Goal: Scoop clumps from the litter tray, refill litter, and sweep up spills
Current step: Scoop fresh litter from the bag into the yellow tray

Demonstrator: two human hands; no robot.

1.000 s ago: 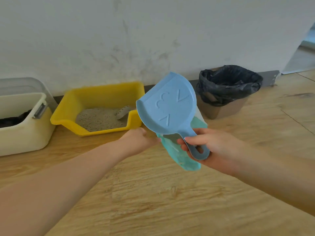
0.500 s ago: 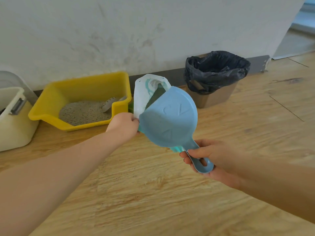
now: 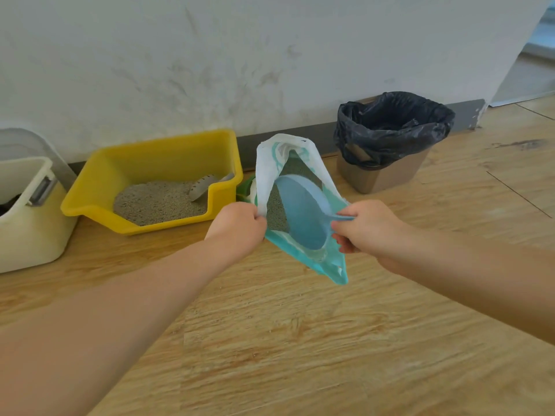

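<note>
Head view shows the refill step: left hand (image 3: 240, 228) pinches the litter bag (image 3: 318, 259) open, right hand (image 3: 365, 231) grips the blue scoop (image 3: 303, 214) inside. Next, lift it level toward the yellow tray (image 3: 156, 159).

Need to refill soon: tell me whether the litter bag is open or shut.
Open. The left hand holds the litter bag mouth apart, the blue scoop sits inside, grey litter showing.

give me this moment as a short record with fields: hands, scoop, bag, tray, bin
left hand: grips the open edge of the litter bag
right hand: holds the blue scoop's handle
blue scoop: bowl inside the bag mouth, against grey litter
litter bag: teal and white, open, held up off the floor
yellow tray: on the floor by the wall, litter and a small white scoop inside
bin: black liner, right of the bag
</note>
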